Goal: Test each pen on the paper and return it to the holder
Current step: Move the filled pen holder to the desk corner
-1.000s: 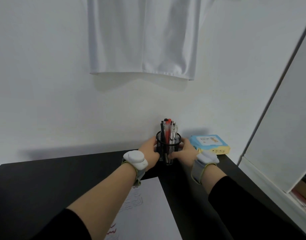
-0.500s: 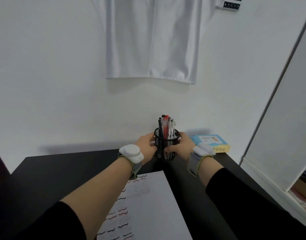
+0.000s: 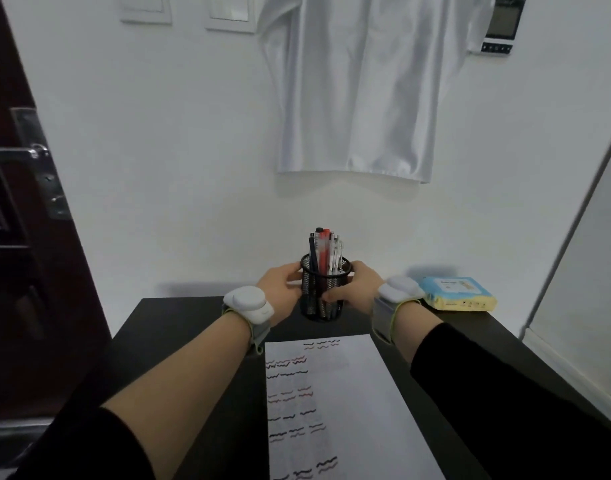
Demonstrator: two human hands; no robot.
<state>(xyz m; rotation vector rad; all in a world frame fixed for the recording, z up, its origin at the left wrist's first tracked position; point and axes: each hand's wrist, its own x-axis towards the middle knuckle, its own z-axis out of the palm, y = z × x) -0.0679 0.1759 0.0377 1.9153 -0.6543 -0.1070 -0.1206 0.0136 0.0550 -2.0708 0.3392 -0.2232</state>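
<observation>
— Where is the holder?
— The black mesh holder [image 3: 325, 293], pens [image 3: 325, 251] upright inside, stands on the dark table [image 3: 179, 327], clasped between both hands.
— How do the hands sit?
— The left hand [image 3: 279, 292] curls against its left wall; the right hand [image 3: 356, 288] wraps the right wall, fingers [image 3: 333, 294] across the front.
— And around them?
— The scribbled paper [image 3: 335, 403] lies just nearer than the wrists; a blue-and-yellow packet [image 3: 457, 293] rests beyond the right wrist. A white shirt [image 3: 359, 84] hangs on the wall above.
</observation>
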